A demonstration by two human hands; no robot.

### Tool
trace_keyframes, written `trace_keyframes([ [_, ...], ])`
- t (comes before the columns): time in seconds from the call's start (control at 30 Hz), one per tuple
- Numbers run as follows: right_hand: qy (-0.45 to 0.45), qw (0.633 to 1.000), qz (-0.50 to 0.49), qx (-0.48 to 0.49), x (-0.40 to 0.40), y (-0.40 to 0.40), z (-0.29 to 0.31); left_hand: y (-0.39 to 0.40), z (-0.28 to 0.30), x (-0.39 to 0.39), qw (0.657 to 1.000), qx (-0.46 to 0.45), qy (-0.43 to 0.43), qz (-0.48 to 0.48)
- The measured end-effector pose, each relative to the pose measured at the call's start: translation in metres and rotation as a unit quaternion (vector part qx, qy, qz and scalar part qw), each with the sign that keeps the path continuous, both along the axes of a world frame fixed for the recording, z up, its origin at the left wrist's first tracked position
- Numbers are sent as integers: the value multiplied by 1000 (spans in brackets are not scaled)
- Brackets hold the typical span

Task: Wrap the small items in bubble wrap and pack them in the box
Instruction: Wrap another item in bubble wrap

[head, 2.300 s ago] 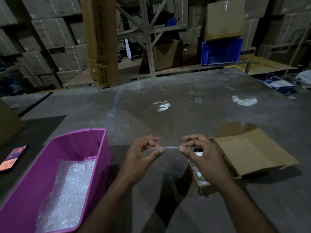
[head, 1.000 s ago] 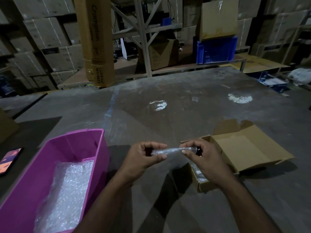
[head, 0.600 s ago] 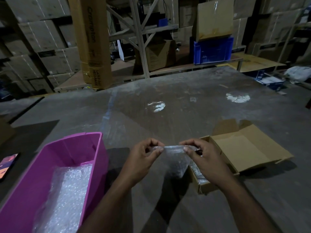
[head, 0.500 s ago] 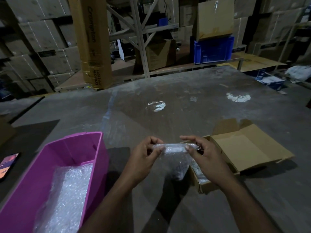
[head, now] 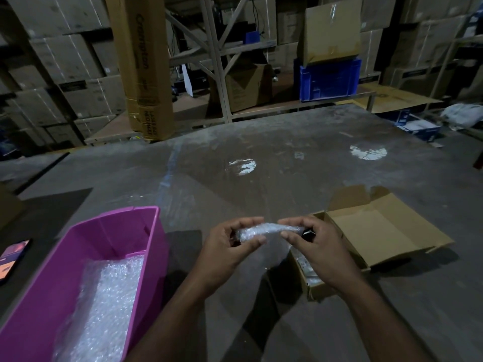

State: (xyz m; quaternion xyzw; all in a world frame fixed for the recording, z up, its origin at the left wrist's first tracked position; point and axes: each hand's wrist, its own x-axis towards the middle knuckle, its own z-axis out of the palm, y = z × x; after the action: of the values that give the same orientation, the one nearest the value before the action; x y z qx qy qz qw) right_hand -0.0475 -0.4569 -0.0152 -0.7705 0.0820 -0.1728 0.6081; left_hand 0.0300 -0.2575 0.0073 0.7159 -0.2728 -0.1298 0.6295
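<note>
Wrapping is in hand: left hand (head: 224, 253) and right hand (head: 317, 253) each pinch an end of the bubble-wrap roll (head: 269, 229), held above the tabletop (head: 261, 178) beside the box (head: 379, 231). Next, probably, finish the roll and lower it into the box.

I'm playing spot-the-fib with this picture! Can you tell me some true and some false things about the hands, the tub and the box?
1. Both hands hold one bubble-wrapped roll. True: left hand and right hand grip its ends.
2. The pink tub has bubble wrap in it. True.
3. The box is taped closed. False: its lid lies open.
4. The phone lies inside the tub. False: it lies on the table, left of the tub.
5. The roll rests on the table. False: it is held in the air.
</note>
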Motion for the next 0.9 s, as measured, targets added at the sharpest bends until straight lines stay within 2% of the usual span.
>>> trace_keyframes([
  [0.17,-16,998,5,-62,1,-1,0,-1,-5,1,999,9,-3,37],
  [0.3,-40,996,25,-76,5,-2,-2,-2,-6,3,992,45,-81,87],
  [0.37,-48,996,33,-73,5,-1,-3,-2,-6,3,990,52,-91,96],
  [0.53,-46,998,42,31,3,2,3,1,-5,4,999,22,-18,41],
  [0.67,-42,998,37,0,1,1,5,2,-8,1,997,32,-15,65],
  [0.77,-12,997,71,34,0,0,3,1,-6,-1,998,3,-16,55],
  [0.9,-6,999,41,-19,4,3,-2,-2,-4,0,999,-4,-9,32],
])
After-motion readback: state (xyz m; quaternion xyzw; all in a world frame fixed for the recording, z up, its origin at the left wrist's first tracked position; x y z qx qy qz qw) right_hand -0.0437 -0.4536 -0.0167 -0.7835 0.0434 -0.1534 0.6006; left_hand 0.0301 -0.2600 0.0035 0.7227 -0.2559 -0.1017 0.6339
